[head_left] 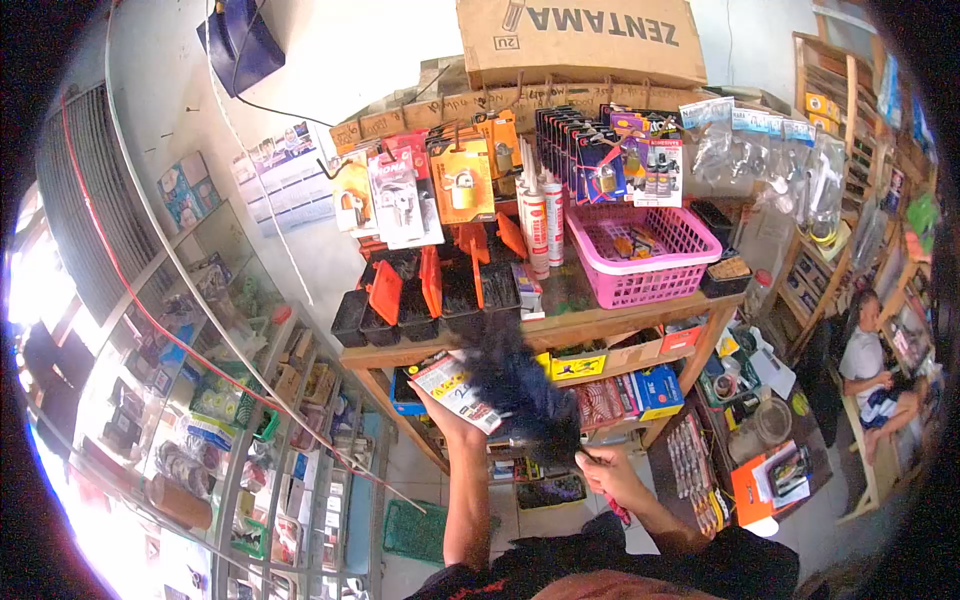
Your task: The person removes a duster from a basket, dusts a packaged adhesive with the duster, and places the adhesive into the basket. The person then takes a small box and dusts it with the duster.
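Note:
My left hand point(445, 420) holds a white printed card pack point(460, 390) with red and yellow print, in front of the wooden shelf's top edge. My right hand point(610, 472) is closed round the handle of a dark feather-like duster point(525, 390). The duster is blurred and reaches up towards the black bins point(415, 310) with orange dividers. Part of a red handle shows below my right hand. Behind the duster, part of the shelf and its lower goods are hidden.
A pink basket point(645, 265) and white sealant tubes point(540, 225) stand on the wooden shelf point(560, 325). Packed padlocks point(462, 190) hang above. Glass display shelves point(290, 420) are on the left. A person point(868, 370) sits at the far right.

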Demonstrator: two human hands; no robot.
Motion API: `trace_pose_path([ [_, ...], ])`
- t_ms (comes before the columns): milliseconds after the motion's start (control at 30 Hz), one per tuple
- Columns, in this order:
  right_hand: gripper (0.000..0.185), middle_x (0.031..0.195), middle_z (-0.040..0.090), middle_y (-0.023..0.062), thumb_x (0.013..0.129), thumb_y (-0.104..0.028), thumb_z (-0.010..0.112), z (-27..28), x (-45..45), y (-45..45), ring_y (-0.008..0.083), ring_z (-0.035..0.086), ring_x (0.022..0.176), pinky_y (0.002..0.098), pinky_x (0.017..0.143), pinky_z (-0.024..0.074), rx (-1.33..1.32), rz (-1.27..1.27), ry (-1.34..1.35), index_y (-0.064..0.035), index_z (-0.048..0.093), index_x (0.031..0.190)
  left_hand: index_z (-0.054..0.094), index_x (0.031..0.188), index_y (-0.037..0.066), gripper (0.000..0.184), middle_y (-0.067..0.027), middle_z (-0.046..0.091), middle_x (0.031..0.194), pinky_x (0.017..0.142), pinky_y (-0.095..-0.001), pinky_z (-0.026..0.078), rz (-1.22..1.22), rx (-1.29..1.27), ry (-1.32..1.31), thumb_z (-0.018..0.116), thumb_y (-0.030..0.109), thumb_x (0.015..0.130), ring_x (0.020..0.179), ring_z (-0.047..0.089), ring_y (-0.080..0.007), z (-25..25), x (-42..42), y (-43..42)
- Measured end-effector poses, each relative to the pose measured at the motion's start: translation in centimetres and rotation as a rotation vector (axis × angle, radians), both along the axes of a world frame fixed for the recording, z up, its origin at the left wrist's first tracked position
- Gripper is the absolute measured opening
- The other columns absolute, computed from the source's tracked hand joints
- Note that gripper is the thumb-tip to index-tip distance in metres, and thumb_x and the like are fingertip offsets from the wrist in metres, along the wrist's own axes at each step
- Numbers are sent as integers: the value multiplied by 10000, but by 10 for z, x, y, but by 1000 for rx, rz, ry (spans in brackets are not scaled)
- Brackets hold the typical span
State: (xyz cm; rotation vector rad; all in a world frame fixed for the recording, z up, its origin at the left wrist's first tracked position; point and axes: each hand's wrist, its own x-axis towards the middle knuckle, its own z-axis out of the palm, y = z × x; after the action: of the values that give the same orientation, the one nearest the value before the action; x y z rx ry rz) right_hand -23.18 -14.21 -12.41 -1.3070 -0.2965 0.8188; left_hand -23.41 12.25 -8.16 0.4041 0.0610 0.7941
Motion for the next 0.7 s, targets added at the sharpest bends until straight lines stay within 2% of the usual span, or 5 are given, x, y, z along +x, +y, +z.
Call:
trace_pose_path([
  [100,239,545,373,-69,927,-196,533,-1,-3,-4,27,347,452,199,413,258,-169,135,-175,-69,511,726,499,1219,101,568,-96,563,1185,965,-420,401,-230,-84,-156,372,556,903,1067,538,-284,-12,4,-6],
  [267,210,546,347,-61,923,-180,526,-4,-4,0,39,319,437,217,400,250,20,68,91,-86,472,743,541,1140,108,331,-79,587,1118,919,-478,430,-257,-174,-16,439,352,941,1081,531,-268,-92,9,17],
  [533,239,548,345,-48,921,-179,527,-6,-5,1,46,316,446,216,403,238,105,104,107,-87,432,722,579,989,128,178,-3,626,772,606,-316,513,-274,-270,-52,481,263,928,680,615,-179,-80,6,13],
  [633,237,553,349,-44,923,-179,524,-5,-9,3,50,317,447,216,402,244,76,127,65,-79,435,726,593,1048,102,210,-45,638,992,774,-290,507,-40,-195,232,481,228,922,897,613,-171,-46,-2,-4],
  [700,229,555,362,-40,921,-189,528,-3,-5,4,53,328,433,214,397,260,75,69,44,-86,438,737,577,1103,84,258,-58,623,1062,849,-314,483,-70,-234,28,478,236,920,974,592,-188,-73,6,12],
])
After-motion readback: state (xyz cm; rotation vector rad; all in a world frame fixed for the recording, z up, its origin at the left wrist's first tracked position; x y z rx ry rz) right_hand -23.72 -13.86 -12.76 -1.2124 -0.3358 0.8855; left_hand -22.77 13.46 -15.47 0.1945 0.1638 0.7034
